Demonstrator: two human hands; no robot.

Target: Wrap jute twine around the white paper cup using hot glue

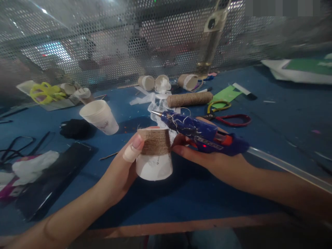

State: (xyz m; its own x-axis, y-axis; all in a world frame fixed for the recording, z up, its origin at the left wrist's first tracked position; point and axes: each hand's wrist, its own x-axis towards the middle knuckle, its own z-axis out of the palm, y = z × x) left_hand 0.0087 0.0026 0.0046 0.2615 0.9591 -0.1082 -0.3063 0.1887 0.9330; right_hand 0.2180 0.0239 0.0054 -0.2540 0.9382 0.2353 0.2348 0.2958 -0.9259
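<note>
- Left hand [126,164] holds cup [155,168], thumb [133,147] on its twine [157,142], perhaps to steady it.
- Right hand [218,162] grips glue gun [190,128], nozzle [157,113] pointing left, perhaps keeping it clear of fingers.

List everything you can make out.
Held cup: 1, brown and white, centre
Glue gun: 1, blue, beside cup
Glue stick: 1, clear, gun's rear
Lace: count unclear, white, behind cup
Twine spool: 1, brown, behind gun
Tool: 1, red-and-yellow handles, behind gun
Card: 1, green, beside spool
Lying cups: 3, brown and white, back
Stacked cups: count unclear, white, left
Looped handles: count unclear, yellow, back left
Bundle: 1, black, by stacked cups
Slab: 1, black, front left
Crumpled material: count unclear, white, left
Package: 1, green and white, back right
Screen: 1, grey, back
Table: 1, blue, underneath
Left grip: 1, holding cup
Right grip: 1, holding gun
</note>
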